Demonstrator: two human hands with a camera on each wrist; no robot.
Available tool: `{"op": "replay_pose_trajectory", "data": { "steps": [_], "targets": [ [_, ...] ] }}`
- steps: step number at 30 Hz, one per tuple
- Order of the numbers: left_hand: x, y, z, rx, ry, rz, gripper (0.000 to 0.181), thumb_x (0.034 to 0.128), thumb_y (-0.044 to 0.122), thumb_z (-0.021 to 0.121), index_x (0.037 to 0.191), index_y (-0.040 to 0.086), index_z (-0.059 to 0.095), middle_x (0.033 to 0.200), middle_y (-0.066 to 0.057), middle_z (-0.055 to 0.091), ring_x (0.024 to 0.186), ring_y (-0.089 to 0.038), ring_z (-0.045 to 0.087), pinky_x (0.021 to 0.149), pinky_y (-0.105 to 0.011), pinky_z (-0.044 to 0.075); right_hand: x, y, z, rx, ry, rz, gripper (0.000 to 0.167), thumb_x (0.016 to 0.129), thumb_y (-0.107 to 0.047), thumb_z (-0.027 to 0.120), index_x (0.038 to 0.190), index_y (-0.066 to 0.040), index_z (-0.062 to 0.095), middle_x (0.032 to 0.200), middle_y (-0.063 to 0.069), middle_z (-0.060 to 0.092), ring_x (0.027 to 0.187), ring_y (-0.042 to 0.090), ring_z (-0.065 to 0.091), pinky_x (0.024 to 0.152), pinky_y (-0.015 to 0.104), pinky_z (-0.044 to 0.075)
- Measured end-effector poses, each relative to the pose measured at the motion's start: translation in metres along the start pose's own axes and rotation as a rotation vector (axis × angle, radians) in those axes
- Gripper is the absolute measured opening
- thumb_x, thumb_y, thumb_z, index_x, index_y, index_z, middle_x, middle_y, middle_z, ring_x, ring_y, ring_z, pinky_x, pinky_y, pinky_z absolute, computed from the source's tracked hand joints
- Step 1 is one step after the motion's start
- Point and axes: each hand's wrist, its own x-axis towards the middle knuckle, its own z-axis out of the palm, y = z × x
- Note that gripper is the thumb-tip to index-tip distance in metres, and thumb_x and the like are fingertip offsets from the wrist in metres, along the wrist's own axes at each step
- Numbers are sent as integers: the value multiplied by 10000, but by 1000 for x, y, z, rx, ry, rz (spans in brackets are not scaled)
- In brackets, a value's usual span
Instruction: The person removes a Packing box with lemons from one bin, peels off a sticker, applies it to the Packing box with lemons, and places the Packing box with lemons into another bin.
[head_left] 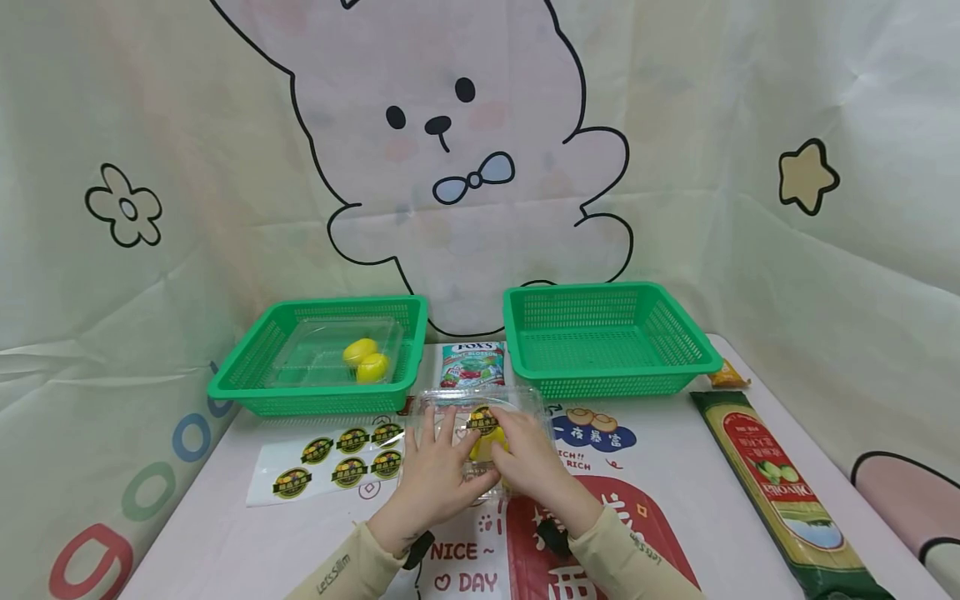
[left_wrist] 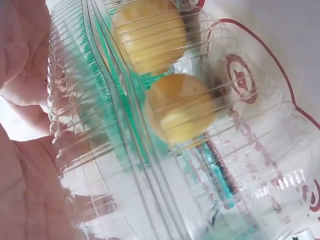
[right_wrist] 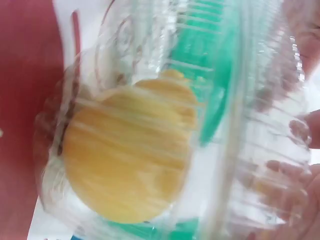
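A clear plastic box (head_left: 528,402) with a lid stands on the table in front of me, with yellow lemons (left_wrist: 182,112) inside it. On the lid lies a round black and gold sticker (head_left: 482,419). My left hand (head_left: 441,477) rests flat on the lid, fingers spread, left of the sticker. My right hand (head_left: 531,461) touches the sticker's right side with its fingertips. Through the ribbed wall, the right wrist view shows a large lemon (right_wrist: 127,157) close up. Both wrist views are partly blurred.
On the left, a sheet (head_left: 258,492) carries several similar stickers. Behind it, a green basket (head_left: 300,404) contains another clear box (head_left: 315,342) with two lemons (head_left: 372,367). Another green basket (head_left: 615,385) stands right, beyond a candy bag (head_left: 472,364). A long pasta packet (head_left: 783,492) lies far right.
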Motion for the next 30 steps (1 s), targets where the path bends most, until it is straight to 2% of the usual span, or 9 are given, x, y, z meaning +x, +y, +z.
{"op": "replay_pose_trajectory", "data": {
  "steps": [4, 6, 8, 10, 14, 18, 24, 30],
  "targets": [
    [1, 1, 0, 2, 9, 5, 659, 828, 675, 427, 1276, 215, 573, 1454, -199, 341, 1332, -500, 213, 1002, -705, 185, 0, 2, 3, -228, 99, -80, 405, 855, -213, 570, 1225, -47, 576, 1199, 138, 595, 1139, 368, 487, 968, 561, 359],
    [2, 0, 1, 2, 15, 16, 646, 843, 635, 436, 1293, 187, 555, 1455, -191, 344, 1338, -489, 214, 1005, -699, 188, 0, 3, 5, -318, 134, -127, 393, 876, -262, 554, 1212, -59, 589, 1218, 134, 585, 1192, 377, 455, 992, 573, 334],
    [4, -1, 1, -12, 3, 44, 635, 864, 573, 438, 1341, 159, 502, 1470, -163, 332, 1358, -458, 199, 1014, -692, 186, 0, 3, 6, -372, 117, -149, 433, 912, -335, 506, 1253, -75, 568, 1295, 116, 549, 1289, 376, 372, 1036, 593, 274],
    [7, -3, 3, -22, -28, 84, 640, 878, 516, 424, 1398, 143, 424, 1495, -117, 305, 1380, -414, 186, 1032, -682, 163, 1, 4, 7, -417, 47, -148, 504, 941, -427, 427, 1322, -108, 515, 1378, 83, 487, 1359, 369, 273, 1066, 615, 201],
    [10, -6, 6, -12, -117, 149, 679, 888, 505, 379, 1455, 142, 293, 1522, -41, 252, 1405, -340, 170, 1047, -681, 107, 0, 4, 7, -460, -111, -114, 645, 932, -569, 319, 1397, -135, 424, 1452, 46, 399, 1401, 352, 176, 1083, 632, 107],
    [9, -7, 8, -3, -142, 146, 718, 874, 567, 381, 1450, 144, 311, 1513, -41, 274, 1395, -349, 200, 1032, -699, 108, -1, 7, 6, -463, -179, -90, 706, 908, -628, 293, 1404, -139, 413, 1469, 42, 373, 1409, 335, 163, 1085, 636, 64],
    [8, -8, 6, 3, -131, 118, 728, 865, 613, 378, 1429, 153, 365, 1493, -28, 320, 1380, -364, 234, 1027, -701, 123, -4, 13, 3, -470, -185, -74, 695, 900, -636, 317, 1402, -166, 418, 1479, 18, 357, 1416, 305, 157, 1077, 650, 41],
    [3, -10, -3, 57, -124, 66, 761, 850, 684, 351, 1392, 156, 433, 1462, 12, 375, 1379, -350, 242, 1029, -704, 89, -8, 13, -2, -484, -138, -50, 712, 889, -626, 370, 1385, -120, 437, 1451, 41, 398, 1401, 331, 195, 1071, 656, 33]
  ]
}}
